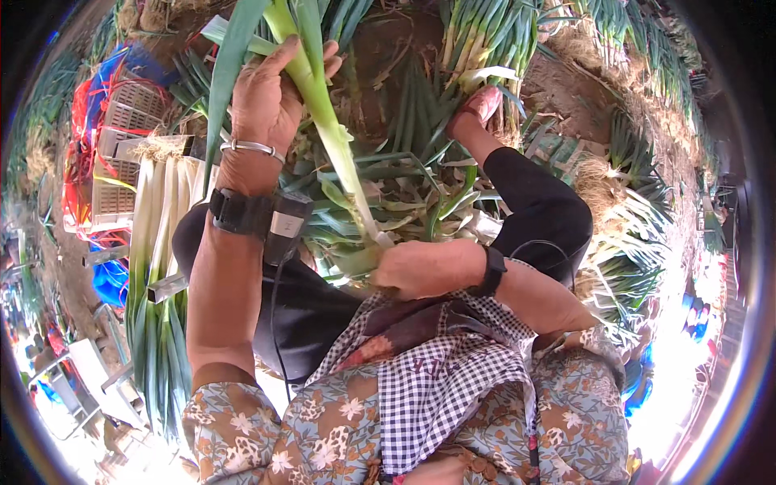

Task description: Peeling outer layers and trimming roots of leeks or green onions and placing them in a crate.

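My left hand (pixel 271 93), raised at the upper left, is wrapped round the green upper part of a long leek (pixel 330 121). The leek slants down to the right, its leaves running past the top of the view. At its pale lower end, my right hand (pixel 432 268) is closed in front of my lap. A loose outer leaf (pixel 357 262) sticks out beside the right fist, which seems to grip it; the fingertips are hidden. On the ground between my knees lies a heap of stripped leaves (pixel 388 194).
Trimmed leeks (pixel 162 218) lie on a metal stand left of my knee, roots away from me. Beyond it is a beige plastic crate (pixel 121 153) with red and blue ties. A leek bundle (pixel 491 40) stands by my right foot; more leeks (pixel 630 234) lie right.
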`<move>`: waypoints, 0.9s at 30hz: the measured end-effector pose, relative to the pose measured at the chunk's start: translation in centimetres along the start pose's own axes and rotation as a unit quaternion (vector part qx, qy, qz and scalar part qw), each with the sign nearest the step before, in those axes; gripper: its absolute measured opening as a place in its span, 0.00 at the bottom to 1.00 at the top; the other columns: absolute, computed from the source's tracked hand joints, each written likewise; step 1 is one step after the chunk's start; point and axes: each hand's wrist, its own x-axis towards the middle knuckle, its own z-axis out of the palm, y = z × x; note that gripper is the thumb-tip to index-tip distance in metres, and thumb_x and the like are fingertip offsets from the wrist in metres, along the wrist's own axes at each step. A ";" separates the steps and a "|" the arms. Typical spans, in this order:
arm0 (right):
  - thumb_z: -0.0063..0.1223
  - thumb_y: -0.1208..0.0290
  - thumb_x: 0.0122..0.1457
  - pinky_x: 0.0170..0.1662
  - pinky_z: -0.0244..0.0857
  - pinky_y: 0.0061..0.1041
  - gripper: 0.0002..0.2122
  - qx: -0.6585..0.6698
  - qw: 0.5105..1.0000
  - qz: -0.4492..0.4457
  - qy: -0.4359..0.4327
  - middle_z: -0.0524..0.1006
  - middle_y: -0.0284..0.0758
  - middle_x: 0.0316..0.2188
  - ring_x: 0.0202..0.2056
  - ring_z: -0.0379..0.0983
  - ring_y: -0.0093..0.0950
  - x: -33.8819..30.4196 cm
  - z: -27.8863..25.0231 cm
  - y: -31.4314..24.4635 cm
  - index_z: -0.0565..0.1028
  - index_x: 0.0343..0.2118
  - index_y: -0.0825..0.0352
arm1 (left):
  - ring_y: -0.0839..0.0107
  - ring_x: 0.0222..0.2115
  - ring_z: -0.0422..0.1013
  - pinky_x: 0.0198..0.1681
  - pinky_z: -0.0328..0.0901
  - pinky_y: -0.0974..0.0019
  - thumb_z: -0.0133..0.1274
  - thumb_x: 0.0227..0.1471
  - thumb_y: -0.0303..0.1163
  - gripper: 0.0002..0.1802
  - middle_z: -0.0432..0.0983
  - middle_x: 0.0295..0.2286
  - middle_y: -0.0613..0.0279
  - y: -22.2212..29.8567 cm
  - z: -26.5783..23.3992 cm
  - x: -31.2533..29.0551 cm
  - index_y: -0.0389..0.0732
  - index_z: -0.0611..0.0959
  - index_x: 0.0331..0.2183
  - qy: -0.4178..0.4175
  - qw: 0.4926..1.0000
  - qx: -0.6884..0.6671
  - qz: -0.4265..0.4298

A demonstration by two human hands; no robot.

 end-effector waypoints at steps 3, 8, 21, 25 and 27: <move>0.53 0.71 0.54 0.31 0.66 0.32 0.09 0.028 0.999 0.008 0.020 0.72 0.44 0.23 0.25 0.71 0.39 -0.1 -1.7 0.1 0.70 0.34 0.71 | 0.47 0.41 0.73 0.47 0.70 0.47 0.48 0.57 0.27 0.21 0.70 0.42 0.41 -0.5 0.2 -0.2 0.21 0.66 0.47 -0.039 0.999 0.003 -0.010; 0.57 0.68 0.53 0.31 0.66 0.34 0.10 0.059 0.856 0.061 0.509 0.74 0.44 0.26 0.28 0.72 0.43 2.8 -5.8 -0.3 0.71 0.31 0.70 | 0.47 0.41 0.73 0.47 0.70 0.47 0.49 0.56 0.26 0.21 0.70 0.42 0.43 -0.5 0.7 -0.4 0.22 0.66 0.47 -0.021 1.000 0.006 -0.019; 0.53 0.70 0.53 0.30 0.63 0.38 0.08 0.071 0.996 -0.004 0.051 0.72 0.44 0.22 0.27 0.70 0.44 2.2 -0.1 -0.9 0.72 0.26 0.70 | 0.53 0.37 0.76 0.41 0.74 0.52 0.52 0.53 0.26 0.14 0.74 0.38 0.49 0.0 0.0 -0.3 0.29 0.70 0.40 -0.008 0.997 0.076 -0.016; 0.49 0.65 0.52 0.34 0.64 0.42 0.12 -0.008 0.996 0.026 -0.080 0.73 0.48 0.23 0.29 0.70 0.47 0.1 0.8 0.1 0.73 0.26 0.72 | 0.59 0.30 0.77 0.33 0.75 0.60 0.57 0.49 0.26 0.16 0.77 0.33 0.53 -0.1 0.6 -0.4 0.32 0.72 0.40 -0.019 0.987 0.157 -0.009; 0.49 0.67 0.52 0.33 0.64 0.41 0.11 0.012 0.993 0.031 -0.113 0.73 0.47 0.24 0.29 0.71 0.46 -0.4 1.4 0.6 0.73 0.27 0.71 | 0.62 0.31 0.77 0.35 0.74 0.61 0.56 0.50 0.28 0.16 0.77 0.33 0.52 -0.6 0.7 -0.7 0.32 0.75 0.41 -0.011 0.985 0.170 -0.012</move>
